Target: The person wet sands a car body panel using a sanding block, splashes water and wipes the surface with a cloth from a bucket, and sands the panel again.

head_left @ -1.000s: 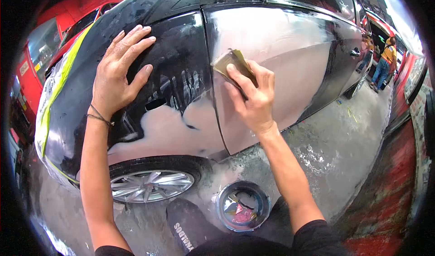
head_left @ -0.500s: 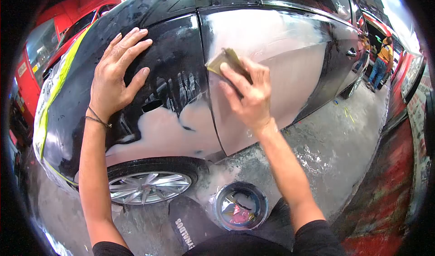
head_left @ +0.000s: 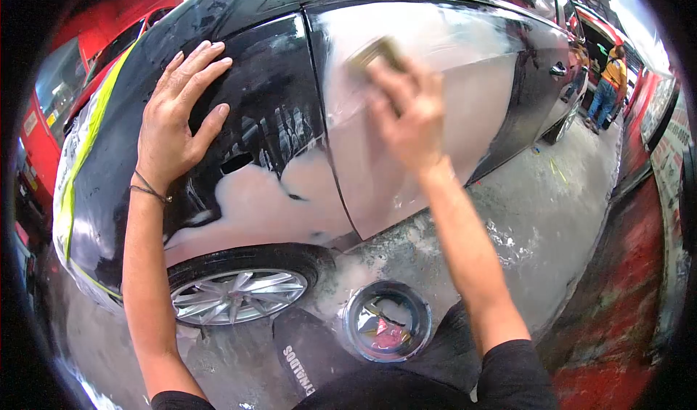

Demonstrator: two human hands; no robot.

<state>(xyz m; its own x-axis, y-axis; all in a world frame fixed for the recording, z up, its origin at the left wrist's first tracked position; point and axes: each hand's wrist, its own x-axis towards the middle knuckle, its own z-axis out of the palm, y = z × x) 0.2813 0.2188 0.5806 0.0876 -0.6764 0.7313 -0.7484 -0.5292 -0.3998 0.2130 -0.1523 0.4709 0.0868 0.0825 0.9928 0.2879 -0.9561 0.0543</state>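
Note:
My left hand [head_left: 176, 112] rests open on the black front fender [head_left: 265, 65] of a car, its fingers stretched out. In my right hand [head_left: 414, 119] is an olive-tan sanding block [head_left: 375, 55], held against the upper part of the front door [head_left: 428, 163]. Both hand and block are smeared by motion. The door has a large pale, dull patch over its black paint, milky and wet-looking near the top. More pale primer-like surface covers the fender's lower part, around a small dark slot [head_left: 237, 164].
Below the fender is a silver-spoked wheel [head_left: 239, 295]. A bucket [head_left: 349, 337] of water with pink and dark pieces stands between my legs. Yellow-green tape [head_left: 94, 130] and covering edge the car's front. A person in an orange top [head_left: 614, 76] stands far right.
My right hand has moved slightly right and up across the door with the sanding block. The left hand stays on the fender; the whole view has shifted slightly.

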